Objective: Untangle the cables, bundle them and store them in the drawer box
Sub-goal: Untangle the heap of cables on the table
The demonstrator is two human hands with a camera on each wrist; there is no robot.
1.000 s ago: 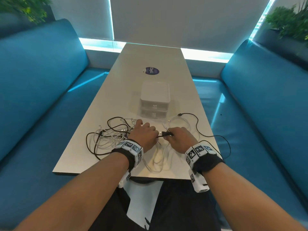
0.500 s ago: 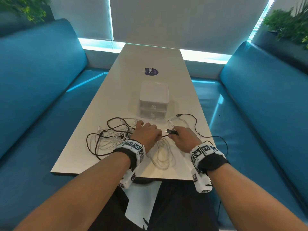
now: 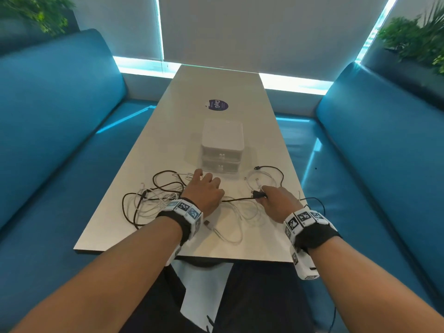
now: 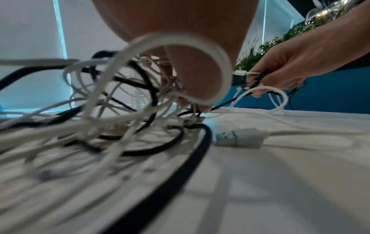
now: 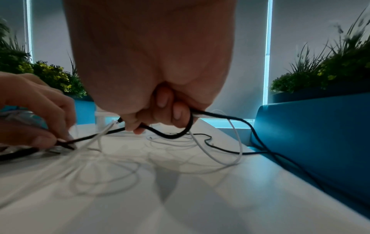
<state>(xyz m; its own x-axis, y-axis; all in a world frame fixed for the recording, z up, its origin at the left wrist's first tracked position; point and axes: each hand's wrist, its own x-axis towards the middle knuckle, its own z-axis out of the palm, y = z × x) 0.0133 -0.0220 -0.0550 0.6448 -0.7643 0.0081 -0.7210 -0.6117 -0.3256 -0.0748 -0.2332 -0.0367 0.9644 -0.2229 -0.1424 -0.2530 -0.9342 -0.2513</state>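
Note:
A tangle of black and white cables [image 3: 153,198] lies on the near part of the white table [image 3: 216,87], left of my hands. My left hand [image 3: 206,188] rests on the tangle's right edge and pinches the black cable [image 5: 66,142] against the tabletop. My right hand [image 3: 264,195] pinches the same black cable [image 3: 240,199] just behind its black plug [image 3: 258,194], fingers curled round it [image 5: 160,114]. The cable runs nearly straight between both hands. The white two-drawer box [image 3: 222,145] stands just beyond my hands, both drawers closed.
A loose white cable with a USB plug [image 4: 238,137] loops near the table's front edge [image 3: 228,231]. Another white cable coil [image 3: 259,179] lies right of the box. A black cable hangs over the right table edge [image 3: 317,203]. Blue benches [image 3: 384,152] flank the table.
My right hand has drawn the black plug to the right, away from my left hand. A longer stretch of black cable now shows between the two hands.

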